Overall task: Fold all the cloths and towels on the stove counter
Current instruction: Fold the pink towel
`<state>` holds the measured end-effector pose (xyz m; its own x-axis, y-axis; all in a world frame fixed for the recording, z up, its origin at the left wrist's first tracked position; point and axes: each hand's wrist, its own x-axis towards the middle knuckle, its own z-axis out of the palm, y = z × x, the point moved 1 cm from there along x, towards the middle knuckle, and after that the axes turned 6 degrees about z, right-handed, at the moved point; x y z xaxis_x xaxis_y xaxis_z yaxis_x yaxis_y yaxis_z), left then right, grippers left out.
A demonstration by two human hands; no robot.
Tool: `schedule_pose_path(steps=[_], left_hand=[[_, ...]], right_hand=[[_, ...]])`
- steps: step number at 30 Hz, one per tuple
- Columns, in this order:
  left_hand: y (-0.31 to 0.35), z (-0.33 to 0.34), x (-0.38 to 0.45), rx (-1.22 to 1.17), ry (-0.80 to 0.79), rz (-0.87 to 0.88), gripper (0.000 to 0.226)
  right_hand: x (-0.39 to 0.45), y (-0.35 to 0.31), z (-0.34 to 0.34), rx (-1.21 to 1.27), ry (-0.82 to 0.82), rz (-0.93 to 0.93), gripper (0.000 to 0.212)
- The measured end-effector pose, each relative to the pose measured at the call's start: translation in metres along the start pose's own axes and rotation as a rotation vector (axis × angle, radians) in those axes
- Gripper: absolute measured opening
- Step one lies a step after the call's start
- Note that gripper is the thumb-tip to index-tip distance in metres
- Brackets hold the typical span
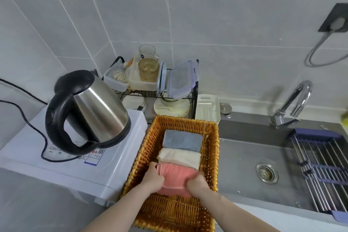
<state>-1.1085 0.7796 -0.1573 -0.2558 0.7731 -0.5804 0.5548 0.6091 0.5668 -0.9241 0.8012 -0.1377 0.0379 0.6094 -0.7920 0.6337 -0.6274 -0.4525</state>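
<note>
The folded pink towel (176, 179) sits in the wicker basket (150, 149) at about 6 o'clock of the view, pinched at either end by the left hand (153, 180) and right hand (197, 182). It presses against the folded cream towel (179, 156), with the folded grey towel (181, 140) beyond that, toward 12 o'clock. The step looks like stowing the last folded piece. Next, judging from this, both hands need to let go without the fold springing open. At 9 o'clock a steel kettle (94, 107) stands on a white appliance (116, 164) whose sticker writing is too small to read. The glass jug (147, 58) at 12 o'clock bears a blue round logo, illegible.
</note>
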Motion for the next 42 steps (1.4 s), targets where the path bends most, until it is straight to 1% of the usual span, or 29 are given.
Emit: schedule_pose_path(steps=[2, 4, 6, 7, 8, 10, 11, 12, 14, 16, 17, 18, 19, 20, 21, 23, 25, 30, 32, 34, 38, 42], left_hand=[[-0.003, 0.002, 0.005, 0.014, -0.016, -0.005, 0.059], [-0.005, 0.005, 0.008, 0.017, -0.007, -0.011, 0.055], [0.0, 0.008, 0.006, -0.015, 0.032, -0.017, 0.055], [0.002, 0.009, 0.004, -0.009, 0.082, 0.001, 0.058], [0.004, 0.008, 0.0, 0.028, 0.167, 0.045, 0.061], [0.011, 0.005, -0.01, 0.176, 0.334, 0.189, 0.06], [0.015, 0.004, -0.014, 0.246, 0.377, 0.279, 0.057], [0.017, 0.003, -0.018, 0.29, 0.374, 0.363, 0.051], [0.018, 0.004, -0.022, 0.319, 0.282, 0.492, 0.036], [0.015, 0.006, -0.022, 0.363, 0.144, 0.527, 0.028], [0.013, 0.006, -0.02, 0.403, 0.09, 0.54, 0.03], [0.011, 0.008, -0.017, 0.429, 0.055, 0.55, 0.032], [0.01, 0.009, -0.016, 0.435, 0.034, 0.559, 0.032], [0.008, 0.008, -0.015, 0.439, 0.013, 0.569, 0.03], [0.006, 0.008, -0.015, 0.442, -0.009, 0.58, 0.03], [0.001, 0.008, -0.014, 0.449, -0.069, 0.579, 0.04], [-0.001, 0.008, -0.015, 0.484, -0.134, 0.562, 0.05], [-0.006, 0.009, -0.011, 0.563, -0.28, 0.525, 0.063], [-0.007, 0.008, -0.01, 0.565, -0.291, 0.511, 0.065], [-0.007, 0.005, -0.011, 0.542, -0.261, 0.531, 0.064], [-0.009, -0.012, -0.027, 0.454, -0.196, 0.599, 0.057], [-0.01, -0.025, -0.044, 0.425, -0.196, 0.632, 0.052]], right_hand=[[-0.006, -0.001, 0.001, -0.063, -0.019, -0.007, 0.045], [-0.01, -0.003, 0.002, -0.06, 0.008, -0.017, 0.053], [-0.008, 0.0, 0.004, -0.029, 0.03, 0.0, 0.061], [-0.008, 0.001, 0.004, -0.013, 0.033, -0.005, 0.064], [-0.009, 0.001, 0.003, -0.01, 0.034, -0.009, 0.068], [-0.013, 0.004, 0.0, 0.018, 0.001, -0.032, 0.081], [-0.014, 0.006, 0.0, 0.015, -0.016, -0.058, 0.09], [-0.016, 0.009, 0.0, -0.004, -0.027, -0.092, 0.096], [-0.022, 0.014, 0.004, -0.102, 0.003, -0.214, 0.101], [-0.031, 0.018, 0.007, -0.221, 0.094, -0.358, 0.099], [-0.036, 0.019, 0.009, -0.278, 0.164, -0.422, 0.093], [-0.037, 0.021, 0.009, -0.335, 0.239, -0.489, 0.083], [-0.039, 0.022, 0.01, -0.394, 0.29, -0.528, 0.071], [-0.039, 0.023, 0.013, -0.443, 0.302, -0.539, 0.059], [-0.04, 0.023, 0.016, -0.463, 0.278, -0.523, 0.052], [-0.039, 0.024, 0.023, -0.492, 0.178, -0.451, 0.049], [-0.036, 0.027, 0.028, -0.544, 0.127, -0.379, 0.054], [-0.03, 0.024, 0.04, -0.567, 0.085, -0.242, 0.07], [-0.035, 0.02, 0.044, -0.558, 0.077, -0.208, 0.072], [-0.039, 0.019, 0.045, -0.532, 0.102, -0.213, 0.072], [-0.055, 0.024, 0.041, -0.418, 0.172, -0.249, 0.06], [-0.071, 0.03, 0.039, -0.341, 0.233, -0.31, 0.053]])
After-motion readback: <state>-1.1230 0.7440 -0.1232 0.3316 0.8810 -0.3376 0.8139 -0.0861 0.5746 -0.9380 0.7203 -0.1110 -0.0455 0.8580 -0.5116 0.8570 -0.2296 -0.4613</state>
